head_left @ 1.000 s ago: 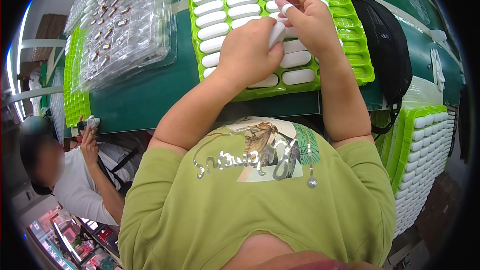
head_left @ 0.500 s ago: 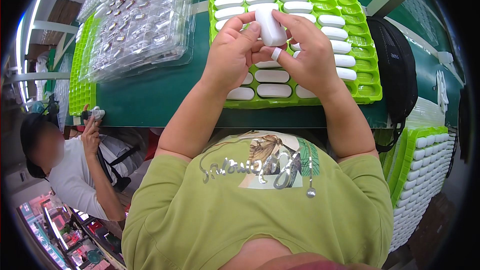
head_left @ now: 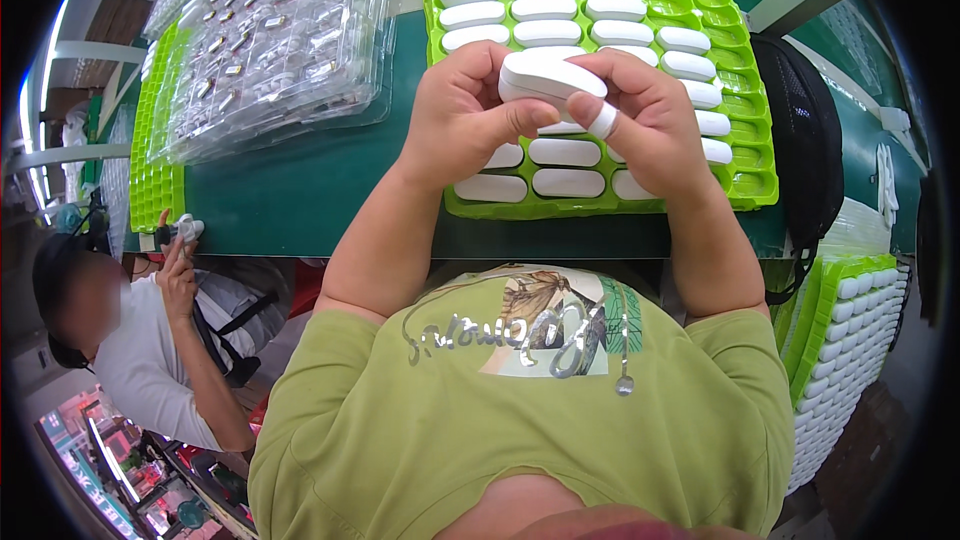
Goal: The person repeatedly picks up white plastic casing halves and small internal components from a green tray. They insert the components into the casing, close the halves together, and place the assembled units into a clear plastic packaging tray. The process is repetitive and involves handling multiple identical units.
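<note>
Between my two hands I hold a white, rounded oblong case (head_left: 552,78), tilted slightly, with a seam line along its side. My left hand (head_left: 468,110) grips its left end, thumb underneath. My right hand (head_left: 645,115) closes on its right end; white tape is wrapped round the thumb. Below my hands lies a bright green moulded tray (head_left: 755,155) with rows of oblong pockets. Many white cases like the held one (head_left: 568,182) sit in its left and middle rows, while pockets at the right are bare. My hands hide part of the tray.
Left of the tray, clear plastic trays (head_left: 300,90) hold small metallic parts. A black bag (head_left: 795,130) stands right of the green tray. More filled green trays (head_left: 850,340) are stacked lower right. At left, another person (head_left: 165,340) holds a small grey-white item (head_left: 186,228).
The white case has turned from upright to nearly level, showing its side seam. Both hands have shifted slightly down and right, and my left thumb now lies under the case.
</note>
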### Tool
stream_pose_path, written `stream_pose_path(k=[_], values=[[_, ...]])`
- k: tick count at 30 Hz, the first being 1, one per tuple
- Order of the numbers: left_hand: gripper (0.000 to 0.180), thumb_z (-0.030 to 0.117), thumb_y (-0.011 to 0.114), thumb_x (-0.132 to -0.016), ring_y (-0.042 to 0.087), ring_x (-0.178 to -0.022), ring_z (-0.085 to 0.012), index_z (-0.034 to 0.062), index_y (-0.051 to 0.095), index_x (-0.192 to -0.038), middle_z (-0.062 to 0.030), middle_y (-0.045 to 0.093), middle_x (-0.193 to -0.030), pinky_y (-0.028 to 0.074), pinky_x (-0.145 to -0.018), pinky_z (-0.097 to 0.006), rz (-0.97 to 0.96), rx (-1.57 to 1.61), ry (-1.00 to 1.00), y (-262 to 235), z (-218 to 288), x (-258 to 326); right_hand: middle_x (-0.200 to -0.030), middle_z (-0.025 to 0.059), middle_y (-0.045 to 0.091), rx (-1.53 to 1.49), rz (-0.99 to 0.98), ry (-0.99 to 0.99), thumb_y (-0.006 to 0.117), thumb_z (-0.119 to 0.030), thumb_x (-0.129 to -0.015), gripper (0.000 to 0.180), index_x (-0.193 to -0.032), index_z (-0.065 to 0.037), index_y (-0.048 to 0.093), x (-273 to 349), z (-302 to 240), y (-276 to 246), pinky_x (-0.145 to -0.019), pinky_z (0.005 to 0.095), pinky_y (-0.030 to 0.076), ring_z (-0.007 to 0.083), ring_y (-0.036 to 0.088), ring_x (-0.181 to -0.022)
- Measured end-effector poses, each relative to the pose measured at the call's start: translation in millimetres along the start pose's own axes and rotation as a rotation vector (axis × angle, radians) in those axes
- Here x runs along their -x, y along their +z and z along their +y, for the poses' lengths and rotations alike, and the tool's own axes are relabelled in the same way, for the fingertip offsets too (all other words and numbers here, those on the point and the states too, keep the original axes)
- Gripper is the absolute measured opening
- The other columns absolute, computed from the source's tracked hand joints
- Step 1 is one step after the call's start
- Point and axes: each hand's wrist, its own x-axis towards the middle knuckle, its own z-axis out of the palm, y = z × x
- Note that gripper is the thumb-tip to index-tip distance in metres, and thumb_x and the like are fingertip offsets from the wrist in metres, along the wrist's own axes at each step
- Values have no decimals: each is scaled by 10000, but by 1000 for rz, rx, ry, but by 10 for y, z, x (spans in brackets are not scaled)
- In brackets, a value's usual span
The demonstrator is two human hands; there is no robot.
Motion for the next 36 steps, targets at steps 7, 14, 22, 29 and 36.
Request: stream_pose_path(k=[7, 14, 22, 29, 36], values=[[362, 84, 843, -785, 642, -785, -81, -4, 593, -1031, -56, 687, -928, 534, -673, -231, 66, -43, 274, 167, -73, 68, -865, 63, 664, -453, -22, 376, 662, -256, -948, 311, -1109, 8, 632, -30, -70, -63, -585, 246, 542, 122, 650, -703], [314, 63, 759, -863, 684, -833, -144, -22, 581, -1107, -93, 682, -962, 584, -734, -278, 22, 87, 66, 55, -56, 53, -996, 87, 662, -323, -64, 205, 631, 30, -832, 299, -1125, 43, 575, -41, 18, -160, -783, 287, 555, 145, 668, -911], [228, -8, 667, -866, 719, -763, -222, -81, 632, -1080, -164, 700, -937, 612, -681, -324, 67, 261, -61, 32, 2, 45, -984, 96, 673, -290, -57, 224, 662, 22, -825, 288, -1100, 45, 583, -42, 22, -179, -743, 291, 553, 145, 664, -835], [267, -17, 674, -847, 725, -788, -241, -106, 629, -1095, -176, 704, -956, 620, -728, -344, 77, 234, -11, 56, -36, 40, -969, 89, 676, -326, -49, 208, 672, 3, -849, 245, -1075, 42, 586, -51, -10, -171, -722, 282, 548, 142, 664, -813], [218, 14, 657, -880, 724, -781, -226, -103, 640, -1063, -163, 705, -938, 620, -712, -325, 100, 119, -24, 71, -31, 50, -913, 60, 678, -257, 32, 252, 685, -47, -867, 172, -1017, -5, 610, -58, -30, -111, -683, 266, 550, 119, 660, -752]])
